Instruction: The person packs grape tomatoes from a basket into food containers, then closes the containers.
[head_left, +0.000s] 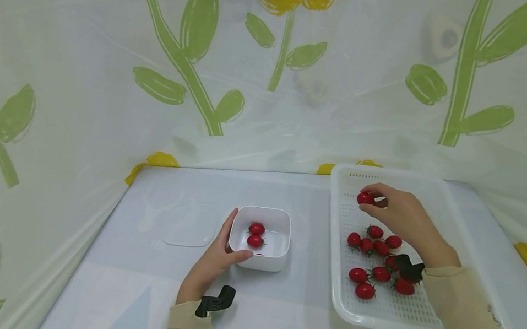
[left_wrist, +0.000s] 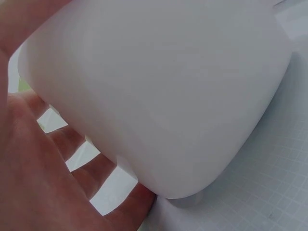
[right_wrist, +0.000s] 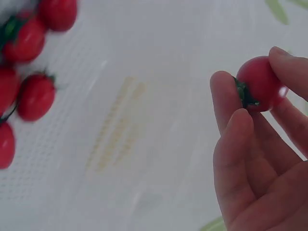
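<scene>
My left hand grips a small white square container at its left side, thumb at the near rim and fingers along the wall. Inside it lie a few cherry tomatoes, one partly hidden by the near wall. The left wrist view shows the container's smooth wall against the fingers. Above the far part of a white perforated basket, my right hand pinches one red cherry tomato by thumb and fingers; its green stem end shows. Several more cherry tomatoes lie in the basket below.
A clear flat lid lies on the white table left of the container. Behind the table hangs a white curtain printed with yellow flowers and green leaves. The basket stands on the right side of the table.
</scene>
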The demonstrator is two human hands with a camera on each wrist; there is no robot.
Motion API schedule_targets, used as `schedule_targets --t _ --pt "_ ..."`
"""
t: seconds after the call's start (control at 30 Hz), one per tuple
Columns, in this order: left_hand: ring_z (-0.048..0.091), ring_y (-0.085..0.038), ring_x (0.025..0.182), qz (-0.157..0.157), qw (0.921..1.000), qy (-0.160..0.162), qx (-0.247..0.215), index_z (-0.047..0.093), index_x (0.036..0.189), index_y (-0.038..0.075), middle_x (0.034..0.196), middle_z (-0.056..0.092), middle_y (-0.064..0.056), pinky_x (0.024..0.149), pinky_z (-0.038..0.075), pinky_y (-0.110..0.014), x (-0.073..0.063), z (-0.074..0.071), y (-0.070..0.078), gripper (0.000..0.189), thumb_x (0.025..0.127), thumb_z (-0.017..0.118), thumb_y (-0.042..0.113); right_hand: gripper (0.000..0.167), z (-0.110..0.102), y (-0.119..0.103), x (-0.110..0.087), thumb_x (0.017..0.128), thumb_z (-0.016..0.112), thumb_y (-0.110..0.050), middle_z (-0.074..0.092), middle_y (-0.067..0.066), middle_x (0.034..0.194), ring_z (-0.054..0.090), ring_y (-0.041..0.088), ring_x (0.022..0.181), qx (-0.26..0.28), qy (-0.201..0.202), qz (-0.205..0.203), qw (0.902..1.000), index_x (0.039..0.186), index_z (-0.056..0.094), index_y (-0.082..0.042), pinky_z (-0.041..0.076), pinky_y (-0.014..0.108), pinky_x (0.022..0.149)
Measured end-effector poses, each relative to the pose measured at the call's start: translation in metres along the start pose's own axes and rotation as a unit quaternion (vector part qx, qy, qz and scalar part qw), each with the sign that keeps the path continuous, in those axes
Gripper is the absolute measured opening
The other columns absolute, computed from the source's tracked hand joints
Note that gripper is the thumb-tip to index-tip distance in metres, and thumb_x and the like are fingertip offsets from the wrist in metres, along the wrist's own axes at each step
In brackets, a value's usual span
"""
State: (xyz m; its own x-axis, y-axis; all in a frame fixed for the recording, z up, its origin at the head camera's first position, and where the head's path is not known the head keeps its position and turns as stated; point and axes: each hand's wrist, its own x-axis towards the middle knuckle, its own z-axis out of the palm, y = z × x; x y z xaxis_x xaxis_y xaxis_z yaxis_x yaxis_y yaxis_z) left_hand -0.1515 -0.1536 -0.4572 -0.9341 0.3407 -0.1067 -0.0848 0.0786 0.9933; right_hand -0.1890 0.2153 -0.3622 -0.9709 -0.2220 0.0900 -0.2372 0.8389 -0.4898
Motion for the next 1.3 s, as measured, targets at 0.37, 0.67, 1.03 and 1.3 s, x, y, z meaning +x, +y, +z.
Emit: schedule_targets --t 0.37,0.67,1.03,1.3 --pt "0.023 -0.022 0.129 -0.002 1.0 0.002 -0.004 0.006 0.141 0.038 0.145 0.011 0.013 0.099 0.029 -0.041 0.001 -0.001 0.001 0.094 0.076 0.071 0.022 0.033 0.008 -0.055 -0.02 0.082 0.065 -0.027 0.059 -0.009 0.099 0.056 0.008 0.086 0.035 0.079 -0.072 0.9937 0.113 0.056 -0.019 0.045 0.031 0.068" --pt "0.018 -0.024 0.131 -0.008 1.0 0.001 -0.005 0.004 0.142 0.036 0.146 0.008 0.01 0.1 0.027 -0.044 -0.001 -0.002 0.004 0.09 0.08 0.066 0.012 0.036 0.027 -0.088 -0.033 0.08 0.067 -0.021 0.054 -0.013 0.104 0.051 0.001 0.089 0.086 0.156 -0.113 0.9775 0.115 0.055 -0.021 0.048 0.023 0.064" --pt "0.019 -0.024 0.13 -0.002 0.9999 0.005 -0.011 0.007 0.141 0.039 0.147 0.009 0.01 0.1 0.027 -0.045 0.002 -0.004 -0.005 0.091 0.078 0.068 0.016 0.037 0.061 -0.117 -0.037 0.081 0.066 -0.021 0.055 -0.01 0.107 0.049 0.005 0.092 0.159 0.197 -0.119 0.9601 0.117 0.055 -0.021 0.048 0.023 0.063" --pt "0.022 -0.021 0.129 0.017 0.9998 0.01 0.005 0.009 0.137 0.047 0.144 0.013 0.015 0.097 0.033 -0.042 0.011 -0.005 -0.027 0.088 0.079 0.068 0.018 0.037 0.087 -0.131 -0.036 0.081 0.066 -0.017 0.054 -0.012 0.105 0.049 0.004 0.091 0.204 0.219 -0.116 0.9471 0.116 0.056 -0.021 0.047 0.023 0.061"
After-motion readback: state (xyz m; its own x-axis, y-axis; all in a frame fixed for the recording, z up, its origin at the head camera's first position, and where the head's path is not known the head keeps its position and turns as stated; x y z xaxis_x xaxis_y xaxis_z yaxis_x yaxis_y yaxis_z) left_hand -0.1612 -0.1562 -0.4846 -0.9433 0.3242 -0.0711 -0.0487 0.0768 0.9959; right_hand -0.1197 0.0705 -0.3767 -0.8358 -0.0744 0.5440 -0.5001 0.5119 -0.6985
